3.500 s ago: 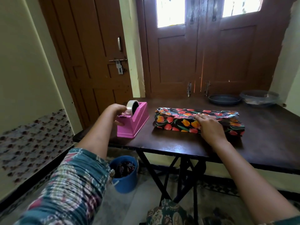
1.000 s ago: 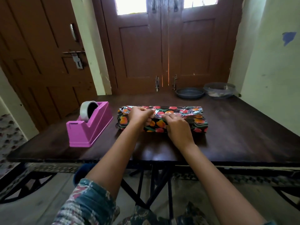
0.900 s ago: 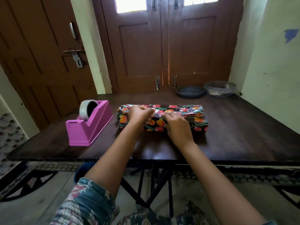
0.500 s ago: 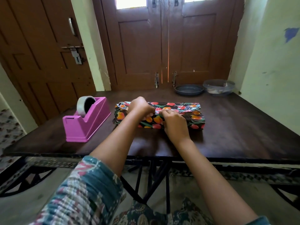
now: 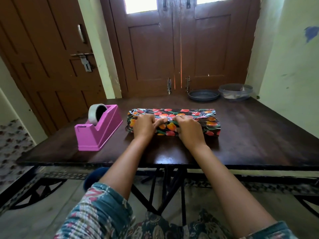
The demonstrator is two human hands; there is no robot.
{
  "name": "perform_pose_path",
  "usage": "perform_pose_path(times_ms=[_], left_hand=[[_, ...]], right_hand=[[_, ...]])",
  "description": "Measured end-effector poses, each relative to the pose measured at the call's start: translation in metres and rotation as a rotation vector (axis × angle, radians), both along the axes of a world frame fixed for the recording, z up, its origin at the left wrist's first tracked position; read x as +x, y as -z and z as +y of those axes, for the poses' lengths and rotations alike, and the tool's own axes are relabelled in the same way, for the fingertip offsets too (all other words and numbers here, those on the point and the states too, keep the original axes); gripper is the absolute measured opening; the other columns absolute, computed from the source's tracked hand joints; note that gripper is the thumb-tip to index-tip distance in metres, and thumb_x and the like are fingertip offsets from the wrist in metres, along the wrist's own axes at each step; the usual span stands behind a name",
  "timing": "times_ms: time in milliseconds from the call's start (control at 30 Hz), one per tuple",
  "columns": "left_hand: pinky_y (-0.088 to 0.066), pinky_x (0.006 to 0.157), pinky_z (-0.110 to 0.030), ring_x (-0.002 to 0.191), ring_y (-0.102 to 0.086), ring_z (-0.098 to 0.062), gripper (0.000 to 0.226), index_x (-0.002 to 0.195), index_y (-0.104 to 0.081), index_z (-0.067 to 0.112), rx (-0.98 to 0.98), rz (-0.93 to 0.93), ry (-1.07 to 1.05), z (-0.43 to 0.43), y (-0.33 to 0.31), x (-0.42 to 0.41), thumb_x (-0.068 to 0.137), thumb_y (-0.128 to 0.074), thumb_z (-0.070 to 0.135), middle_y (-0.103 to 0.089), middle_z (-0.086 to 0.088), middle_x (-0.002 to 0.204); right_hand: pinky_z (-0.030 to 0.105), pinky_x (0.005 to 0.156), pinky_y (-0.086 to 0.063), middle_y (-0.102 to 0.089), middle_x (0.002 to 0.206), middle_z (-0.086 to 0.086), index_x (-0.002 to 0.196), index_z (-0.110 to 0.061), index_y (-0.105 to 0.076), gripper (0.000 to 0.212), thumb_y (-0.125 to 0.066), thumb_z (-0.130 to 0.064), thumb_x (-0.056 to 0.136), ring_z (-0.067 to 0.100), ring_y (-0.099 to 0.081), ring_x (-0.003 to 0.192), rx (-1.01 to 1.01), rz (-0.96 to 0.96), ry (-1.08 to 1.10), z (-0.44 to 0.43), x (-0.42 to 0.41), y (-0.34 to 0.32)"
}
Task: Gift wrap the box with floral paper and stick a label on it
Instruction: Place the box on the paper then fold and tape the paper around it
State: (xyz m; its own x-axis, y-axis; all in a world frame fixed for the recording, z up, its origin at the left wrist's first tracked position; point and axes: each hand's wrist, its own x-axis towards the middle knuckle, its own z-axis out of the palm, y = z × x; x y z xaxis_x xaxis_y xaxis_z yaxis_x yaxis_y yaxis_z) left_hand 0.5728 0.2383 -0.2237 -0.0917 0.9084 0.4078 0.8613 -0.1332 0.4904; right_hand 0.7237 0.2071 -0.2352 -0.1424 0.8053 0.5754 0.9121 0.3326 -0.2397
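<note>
Seam at risk.
Our left hand [image 5: 144, 125] and right hand [image 5: 188, 129] pinch the floral paper [image 5: 208, 121]; slackening may reopen it.

Before me on the table [image 5: 259, 135], the tape dispenser [image 5: 98, 130] lies left of the wrapped box [image 5: 209, 124]; 1 dish [image 5: 203, 96] and 1 tub [image 5: 235, 93] stand behind-right.

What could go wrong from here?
1. The left hand and right hand pinch the seam on top of the wrapped box; letting go early may let the paper spring open.
2. The tape dispenser sits apart to the left, so reaching it frees one hand from the seam.
</note>
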Motion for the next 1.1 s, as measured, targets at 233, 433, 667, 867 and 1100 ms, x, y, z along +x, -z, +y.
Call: perform_pose_path(times_ms=[233,433,667,867,1100], left_hand=[[-0.038,0.059,-0.029,0.076,-0.06,-0.022,0.032,0.067,-0.046,0.02,0.032,0.133,-0.025,-0.014,0.013,-0.004,0.078,-0.071,0.037,-0.063,-0.001,0.074],[-0.044,0.079,-0.033,0.096,-0.055,-0.018,0.022,0.098,-0.07,0.021,0.275,0.15,0.328,0.0,-0.018,-0.01,0.077,-0.073,0.029,-0.063,0.002,0.097],[-0.046,0.087,-0.041,0.104,-0.063,-0.026,0.054,0.116,-0.065,0.024,0.45,0.836,0.363,0.021,0.006,-0.04,0.081,-0.039,0.055,-0.069,-0.004,0.108],[-0.035,0.09,-0.035,0.112,-0.055,-0.018,0.044,0.092,-0.075,0.019,0.27,0.478,0.354,0.02,-0.023,-0.028,0.088,-0.049,0.054,-0.066,0.002,0.116],[-0.038,0.078,-0.03,0.103,-0.052,-0.015,0.018,0.08,-0.07,0.022,0.03,0.117,0.391,0.024,-0.028,-0.032,0.071,-0.079,0.035,-0.064,0.003,0.106]], right_hand=[[0.036,0.084,-0.048,-0.064,0.109,0.008,0.111,-0.008,-0.062,0.031,-0.055,0.003,0.083,0.027,-0.057,0.103,0.013,0.027,0.008,0.0,-0.003,0.001],[0.036,0.083,-0.048,-0.064,0.107,0.009,0.109,-0.008,-0.062,0.03,-0.056,0.003,0.082,0.028,-0.057,0.102,0.021,0.02,-0.002,-0.001,-0.003,0.0],[0.036,0.08,-0.05,-0.065,0.106,0.007,0.109,-0.01,-0.062,0.028,-0.059,-0.001,0.083,0.026,-0.059,0.1,0.02,-0.009,-0.003,0.002,0.0,0.0],[0.034,0.081,-0.049,-0.065,0.107,0.006,0.109,-0.012,-0.062,0.029,-0.061,-0.002,0.082,0.025,-0.06,0.1,0.009,-0.025,-0.015,0.004,0.004,-0.001],[0.032,0.082,-0.048,-0.062,0.114,0.003,0.117,-0.014,-0.058,0.035,-0.061,-0.005,0.083,0.023,-0.059,0.104,-0.011,-0.078,-0.002,0.002,0.008,-0.006]])
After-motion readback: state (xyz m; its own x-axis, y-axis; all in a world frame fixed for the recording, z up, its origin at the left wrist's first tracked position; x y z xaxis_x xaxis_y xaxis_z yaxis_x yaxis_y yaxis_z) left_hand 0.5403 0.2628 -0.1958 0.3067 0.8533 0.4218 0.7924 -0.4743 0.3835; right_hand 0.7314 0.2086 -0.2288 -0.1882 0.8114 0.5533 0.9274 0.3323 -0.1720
